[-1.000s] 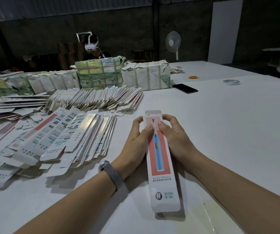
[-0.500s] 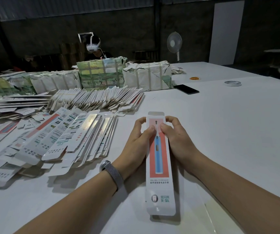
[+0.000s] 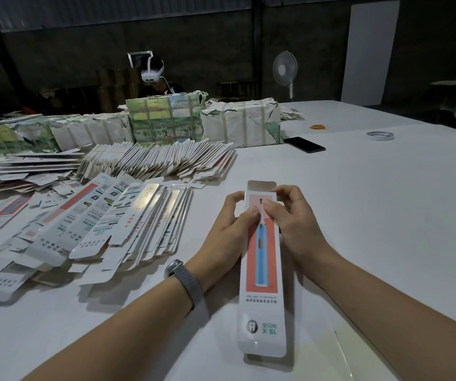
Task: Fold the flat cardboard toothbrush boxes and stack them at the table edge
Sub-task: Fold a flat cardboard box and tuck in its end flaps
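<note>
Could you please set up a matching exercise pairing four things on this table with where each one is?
Things:
1. toothbrush box
2. phone
3. tape roll
4. flat boxes

Places:
A. far right on the table, alone
B. fanned out left of the left hand
C. beside the wrapped bundle
D. held between both hands, right hand at its top flap

Pairs: 1-D, 2-C, 3-A, 4-B

Both hands (image 3: pixel 262 229) curled, thumbs together
</note>
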`<state>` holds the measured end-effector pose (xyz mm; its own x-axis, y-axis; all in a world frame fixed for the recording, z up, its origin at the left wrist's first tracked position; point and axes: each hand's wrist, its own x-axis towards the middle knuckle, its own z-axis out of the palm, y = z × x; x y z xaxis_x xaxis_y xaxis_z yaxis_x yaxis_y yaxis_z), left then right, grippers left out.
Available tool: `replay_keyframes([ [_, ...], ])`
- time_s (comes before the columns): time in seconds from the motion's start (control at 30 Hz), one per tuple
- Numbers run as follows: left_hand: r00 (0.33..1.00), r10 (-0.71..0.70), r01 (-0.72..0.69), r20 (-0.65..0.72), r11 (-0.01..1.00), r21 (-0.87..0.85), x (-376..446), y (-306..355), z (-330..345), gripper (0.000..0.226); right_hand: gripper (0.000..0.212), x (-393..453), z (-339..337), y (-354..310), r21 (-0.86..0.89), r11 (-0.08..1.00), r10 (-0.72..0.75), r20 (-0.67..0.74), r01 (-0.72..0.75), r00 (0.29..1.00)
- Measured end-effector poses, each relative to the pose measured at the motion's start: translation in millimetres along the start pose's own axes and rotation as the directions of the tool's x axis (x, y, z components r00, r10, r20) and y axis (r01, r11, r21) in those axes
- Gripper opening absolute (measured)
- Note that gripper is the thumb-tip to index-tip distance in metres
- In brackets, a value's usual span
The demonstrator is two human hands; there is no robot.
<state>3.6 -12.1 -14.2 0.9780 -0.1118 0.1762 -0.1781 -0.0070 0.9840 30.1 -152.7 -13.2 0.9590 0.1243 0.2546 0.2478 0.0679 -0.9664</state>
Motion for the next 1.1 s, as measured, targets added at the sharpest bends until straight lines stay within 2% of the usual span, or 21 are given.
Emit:
replay_keyframes([
  [0.17,1.000,0.008,-0.008,-0.012,1.000,-0.011,-1.0,-0.8,1.8,0.024,0.010,0.9,-0.7,-1.0,0.028,0.999,-0.042,-0.005,0.042,0.999],
  [0.3,1.000,-0.009,0.009,-0.014,1.000,-0.015,1.0,-3.1,0.7,0.031,0.021,2.4,-1.0,-1.4,0.056,0.997,-0.059,-0.019,0.060,0.998],
  [0.73,0.999,0.040,-0.038,0.023,0.997,-0.067,-1.6,2.6,2.2,0.027,0.022,2.5,-3.7,-0.7,0.040,0.997,-0.072,0.011,0.071,0.997],
  [0.9,0.999,0.042,-0.042,-0.001,0.996,-0.078,-1.3,4.1,1.4,0.025,0.022,3.8,-3.9,1.4,0.025,0.996,-0.090,0.029,0.089,0.996],
  [1.1,0.999,0.046,-0.046,0.020,0.999,-0.004,-1.7,1.2,-0.3,0.022,0.021,5.0,-3.0,0.4,-0.012,0.997,-0.071,0.011,0.071,0.997],
])
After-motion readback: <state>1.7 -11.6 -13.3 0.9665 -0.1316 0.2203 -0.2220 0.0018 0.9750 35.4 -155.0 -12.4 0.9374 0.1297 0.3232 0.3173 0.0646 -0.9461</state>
